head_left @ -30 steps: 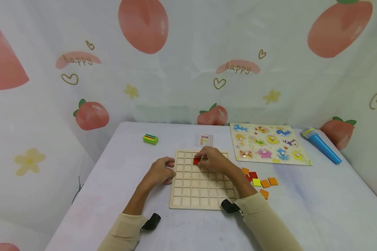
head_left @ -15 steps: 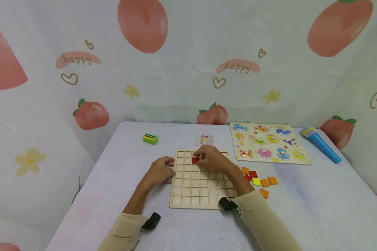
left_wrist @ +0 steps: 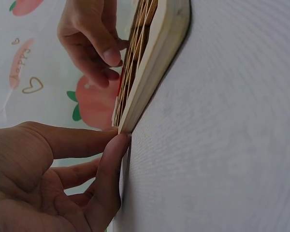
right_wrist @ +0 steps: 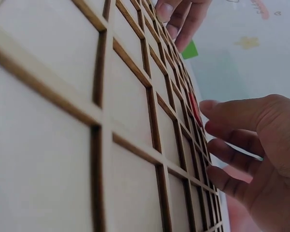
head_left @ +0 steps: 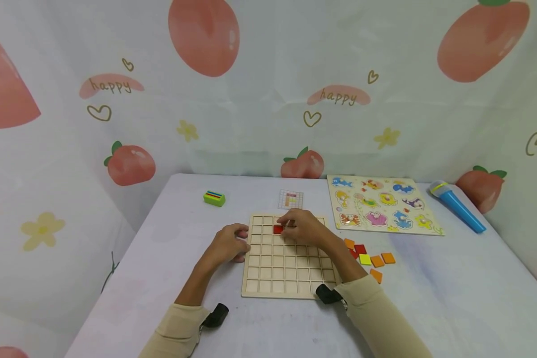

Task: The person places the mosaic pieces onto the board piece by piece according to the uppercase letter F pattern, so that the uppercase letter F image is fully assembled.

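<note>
A wooden grid board [head_left: 278, 273] lies on the table, and a red square tile [head_left: 278, 229] sits at one of its cells near the far edge. My left hand [head_left: 227, 244] holds the board's left edge; thumb and a finger meet at that edge in the left wrist view. Just right of the red tile, my right hand [head_left: 305, 228] hovers low over the board. In the right wrist view its thumb tip is at or very near the tile [right_wrist: 195, 109], with the other fingers loosely bent. Whether the tile is fully seated in its cell is hard to tell.
Several orange, red and yellow tiles [head_left: 365, 259] lie right of the board. Beyond it is a small printed grid card [head_left: 291, 199], with a green block [head_left: 214, 198] to the left. An animal puzzle board [head_left: 385, 204] and a blue toy microphone [head_left: 458, 208] stand farther right.
The red tile has shifted slightly left and shows more of its face. My right hand has moved only a little around it, while the left hand stays at the board's edge.
</note>
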Motion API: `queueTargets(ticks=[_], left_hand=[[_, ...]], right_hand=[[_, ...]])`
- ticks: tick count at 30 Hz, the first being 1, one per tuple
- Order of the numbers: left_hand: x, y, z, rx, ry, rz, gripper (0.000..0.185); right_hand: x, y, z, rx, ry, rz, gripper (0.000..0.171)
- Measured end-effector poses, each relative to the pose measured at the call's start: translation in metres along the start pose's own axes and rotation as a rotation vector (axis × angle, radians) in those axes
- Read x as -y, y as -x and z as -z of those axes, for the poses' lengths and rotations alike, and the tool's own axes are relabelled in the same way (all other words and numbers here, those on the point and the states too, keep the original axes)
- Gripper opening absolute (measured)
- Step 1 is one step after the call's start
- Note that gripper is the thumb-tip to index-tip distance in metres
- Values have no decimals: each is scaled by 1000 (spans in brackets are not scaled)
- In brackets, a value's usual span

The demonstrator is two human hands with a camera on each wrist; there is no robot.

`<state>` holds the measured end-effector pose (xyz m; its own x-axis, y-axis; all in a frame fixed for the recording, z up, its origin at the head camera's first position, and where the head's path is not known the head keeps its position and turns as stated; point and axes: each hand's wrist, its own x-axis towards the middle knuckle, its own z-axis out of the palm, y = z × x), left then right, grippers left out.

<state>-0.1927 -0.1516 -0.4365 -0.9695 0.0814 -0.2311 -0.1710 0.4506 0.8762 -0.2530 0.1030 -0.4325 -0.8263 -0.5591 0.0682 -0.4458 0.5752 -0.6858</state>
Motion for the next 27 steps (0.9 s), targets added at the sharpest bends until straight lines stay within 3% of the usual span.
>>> queueTargets(ticks=[9, 27], left_hand=[[0, 1, 1, 2, 0, 12, 56], [0, 0, 1, 12, 8, 9, 56]], right_hand=[[4, 16, 8, -12, -59, -40, 32], [-11, 60, 30, -63, 37, -37, 33]])
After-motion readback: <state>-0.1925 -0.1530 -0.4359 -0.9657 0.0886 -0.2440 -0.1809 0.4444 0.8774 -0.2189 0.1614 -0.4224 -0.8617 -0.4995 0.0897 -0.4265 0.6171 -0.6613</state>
